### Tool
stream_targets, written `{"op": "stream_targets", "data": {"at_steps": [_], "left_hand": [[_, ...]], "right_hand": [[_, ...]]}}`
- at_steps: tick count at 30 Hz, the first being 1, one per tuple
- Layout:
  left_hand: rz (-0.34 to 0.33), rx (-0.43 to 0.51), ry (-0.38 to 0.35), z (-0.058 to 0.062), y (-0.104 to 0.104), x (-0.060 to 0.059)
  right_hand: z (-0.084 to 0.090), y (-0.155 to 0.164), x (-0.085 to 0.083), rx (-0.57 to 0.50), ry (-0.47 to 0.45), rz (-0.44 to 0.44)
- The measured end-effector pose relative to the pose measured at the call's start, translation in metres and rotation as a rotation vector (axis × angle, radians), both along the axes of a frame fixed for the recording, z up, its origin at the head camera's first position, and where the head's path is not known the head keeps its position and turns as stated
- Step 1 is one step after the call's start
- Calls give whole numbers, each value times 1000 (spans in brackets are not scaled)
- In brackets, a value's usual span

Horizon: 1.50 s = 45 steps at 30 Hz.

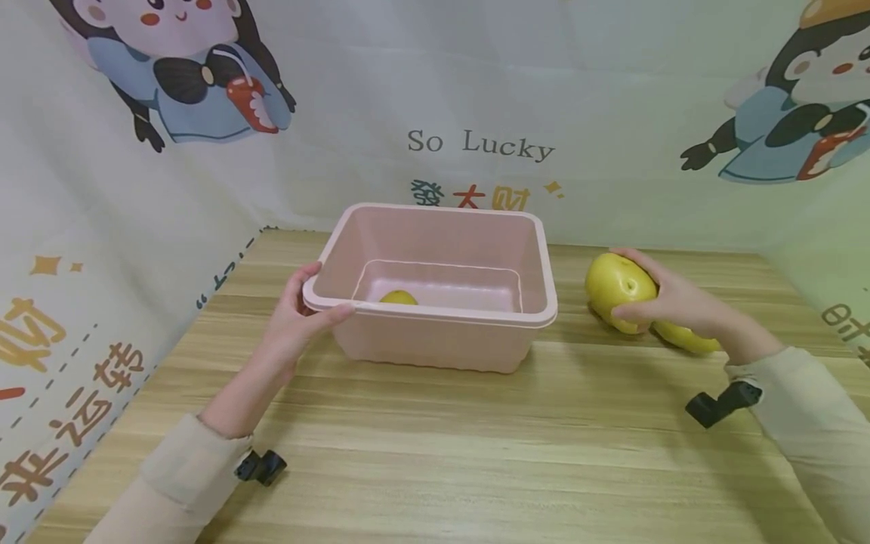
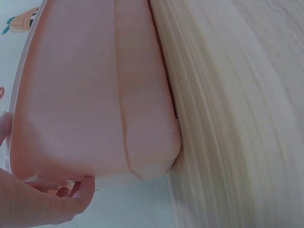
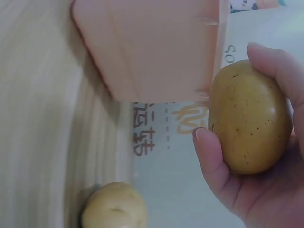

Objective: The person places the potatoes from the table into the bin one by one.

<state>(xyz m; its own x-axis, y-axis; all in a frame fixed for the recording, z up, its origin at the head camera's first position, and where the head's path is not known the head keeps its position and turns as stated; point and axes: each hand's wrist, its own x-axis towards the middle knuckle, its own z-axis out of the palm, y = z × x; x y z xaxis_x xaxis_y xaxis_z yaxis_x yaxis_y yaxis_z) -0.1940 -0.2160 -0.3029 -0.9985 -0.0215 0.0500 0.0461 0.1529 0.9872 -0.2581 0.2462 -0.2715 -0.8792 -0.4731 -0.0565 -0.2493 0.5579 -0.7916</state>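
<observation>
Head view: a pink tub point(image 1: 435, 341) sits upright on the wood-grain bench point(image 1: 476, 453). The left hand point(image 1: 295, 317) grips its near left corner, thumb over the front rim, fingers at the side. Well to the right, the right hand point(image 1: 669, 298) is clamped round a yellow lump point(image 1: 615, 287) (potato-like), apart from the tub. A second lump point(image 1: 689, 338) lies on the bench, partly hidden behind the right wrist. Inside the tub, the top of a small yellow piece point(image 1: 399, 298) shows above the front rim. Behind, a printed cloth point(image 1: 367, 98) reading "So Lucky". Both sleeves pale, a black device at each cuff.

Left wrist view: the tub's outer wall fills much of the frame, its base on the bench; left hand's fingers at the corner, partly cut off by the frame edge.

Right wrist view: held lump dark-speckled, gripped between thumb and fingers, raised clear of the bench. The second lump shows at lower left, cropped by the frame; tub beyond.
</observation>
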Motion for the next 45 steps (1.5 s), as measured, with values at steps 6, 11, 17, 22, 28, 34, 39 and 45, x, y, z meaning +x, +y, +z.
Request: {"op": "stream_targets", "data": {"at_steps": [6,11,17,22,28,34,39,45], "left_hand": [[-3,7,4,1,0,0],[-2,7,3,1,0,0],[-10,6,1,0,0,0],[-7,6,10,0,0,0],[-2,7,14,0,0,0],[-2,3,6,0,0,0],[2,1,0,0,0,0],[7,0,-4,0,0,0]], "right_hand": [[19,-3,-4,76,48,-15],[30,-9,-7,89,36,-56],[41,-17,-10,58,34,-48],[48,-24,-13,36,47,-24],[56,-35,-18,29,45,-16],[60,-45,-21,30,64,-3],[62,-53,-26,33,70,-9],[65,-62,-30,37,56,-18]]}}
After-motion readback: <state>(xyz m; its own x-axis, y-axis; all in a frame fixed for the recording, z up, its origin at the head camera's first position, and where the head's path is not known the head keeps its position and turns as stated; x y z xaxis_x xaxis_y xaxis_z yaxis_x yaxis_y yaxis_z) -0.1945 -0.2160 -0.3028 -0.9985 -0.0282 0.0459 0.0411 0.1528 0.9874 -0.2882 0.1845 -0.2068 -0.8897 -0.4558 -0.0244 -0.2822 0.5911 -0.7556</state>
